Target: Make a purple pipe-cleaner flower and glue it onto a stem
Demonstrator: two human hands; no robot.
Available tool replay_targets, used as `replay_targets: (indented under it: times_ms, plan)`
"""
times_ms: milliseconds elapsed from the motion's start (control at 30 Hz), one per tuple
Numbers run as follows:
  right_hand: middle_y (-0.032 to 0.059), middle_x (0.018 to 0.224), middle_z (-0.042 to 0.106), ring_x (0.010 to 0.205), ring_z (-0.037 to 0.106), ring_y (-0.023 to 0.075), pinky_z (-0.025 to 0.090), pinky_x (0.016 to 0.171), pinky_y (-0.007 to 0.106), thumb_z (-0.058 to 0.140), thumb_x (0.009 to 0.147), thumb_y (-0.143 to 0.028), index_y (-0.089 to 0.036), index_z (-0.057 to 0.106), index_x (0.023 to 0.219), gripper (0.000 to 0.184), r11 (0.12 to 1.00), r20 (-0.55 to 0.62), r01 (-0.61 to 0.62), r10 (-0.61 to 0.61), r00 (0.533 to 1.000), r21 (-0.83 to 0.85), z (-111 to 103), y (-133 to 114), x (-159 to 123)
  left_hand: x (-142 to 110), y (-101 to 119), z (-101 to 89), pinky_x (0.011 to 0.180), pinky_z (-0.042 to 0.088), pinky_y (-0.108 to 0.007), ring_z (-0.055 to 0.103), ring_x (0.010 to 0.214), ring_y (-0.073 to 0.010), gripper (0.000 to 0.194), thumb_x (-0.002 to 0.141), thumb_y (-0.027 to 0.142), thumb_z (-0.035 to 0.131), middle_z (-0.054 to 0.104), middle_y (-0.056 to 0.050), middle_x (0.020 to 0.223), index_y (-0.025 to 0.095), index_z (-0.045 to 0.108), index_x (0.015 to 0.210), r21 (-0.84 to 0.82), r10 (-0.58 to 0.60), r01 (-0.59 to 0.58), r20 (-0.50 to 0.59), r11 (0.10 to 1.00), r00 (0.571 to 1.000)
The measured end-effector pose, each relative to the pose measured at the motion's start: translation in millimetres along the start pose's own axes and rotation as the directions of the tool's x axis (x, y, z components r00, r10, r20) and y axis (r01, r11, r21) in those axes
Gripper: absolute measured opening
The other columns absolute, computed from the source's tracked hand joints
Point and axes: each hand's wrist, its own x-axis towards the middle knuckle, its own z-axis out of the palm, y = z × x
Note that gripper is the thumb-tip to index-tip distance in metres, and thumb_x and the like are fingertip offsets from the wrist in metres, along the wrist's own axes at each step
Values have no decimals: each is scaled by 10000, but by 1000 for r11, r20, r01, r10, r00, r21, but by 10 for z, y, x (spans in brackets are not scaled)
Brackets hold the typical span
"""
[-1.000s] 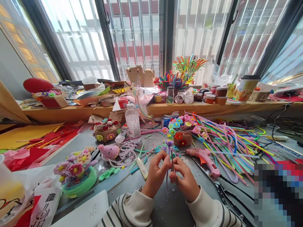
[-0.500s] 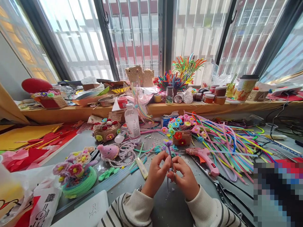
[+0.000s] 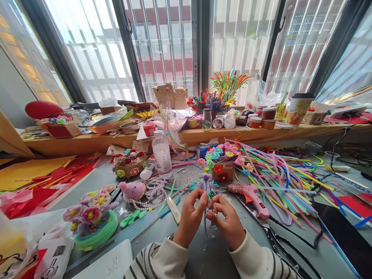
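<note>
In the head view, both hands are close together above the grey table (image 3: pixel 200 255). My left hand (image 3: pixel 191 213) pinches a purple fuzzy pipe-cleaner flower (image 3: pixel 206 177) by its stem, with the bloom upward and the pale purple tail hanging below the fingers. My right hand (image 3: pixel 228 221) is closed around a slim dark metal tool (image 3: pixel 212 193). The fingers hide most of this tool, so I cannot tell its exact kind. Its narrow end points up, just right of the flower stem. Behind the hands lie turquoise fuzzy pieces (image 3: pixel 213 189).
Right of my hands lies a pink glue gun (image 3: pixel 252 197) with a black cord. Beyond it spreads a heap of pipe cleaners (image 3: pixel 279 178). A phone (image 3: pixel 345 232) lies at right. Left are a bottle (image 3: pixel 162 153), pearl strings (image 3: pixel 157 192), a green flower pot (image 3: pixel 97 232) and a white box (image 3: pixel 107 263).
The slim tool's upper end has come apart from the flower stem, slightly to the right. My hands stay in nearly the same place, and the view has shifted a little.
</note>
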Motion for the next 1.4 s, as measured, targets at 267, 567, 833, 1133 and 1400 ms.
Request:
replay_targets:
  times_ms: [267,567,833,1133,1400]
  plan:
    - [23,660,434,654,466,140,387,616,261,386,679,-636,-166,495,452,533,1000,72,19,-18,997,-19,6,-10,-12,4,-3,5,581,354,-225,423,563,-108,265,778,327,402,441,15,557,173,421,564,-15,-25,25,2,1000,1000]
    - [27,706,466,701,490,143,396,679,261,511,699,-470,-160,556,520,361,995,-15,-44,43,999,-94,-30,20,-8,94,19,-71,659,388,-240,516,679,-131,216,693,359,533,601,-21,708,149,572,728,-269,-259,245,-17,932,966]
    - [50,751,503,738,513,166,408,709,292,564,677,-403,-156,621,601,265,980,-164,-109,81,983,-165,-70,90,-1,111,-60,-51,606,375,-231,516,638,-121,230,633,366,593,594,-7,641,144,574,690,-289,-330,299,-64,910,942]
    - [62,834,530,826,522,183,416,777,314,622,632,-389,-194,672,643,202,991,-27,-75,73,997,-107,-19,47,-21,105,-71,-36,558,351,-215,447,558,-83,260,568,368,643,511,34,577,143,527,626,-374,-376,324,-72,869,924]
    - [77,852,530,846,519,190,392,796,333,603,649,-381,-150,648,602,240,991,29,-136,136,990,-3,-32,35,-10,95,-112,-27,567,359,-199,425,548,-61,223,608,338,624,494,40,583,140,531,649,-437,-371,319,-36,841,928]
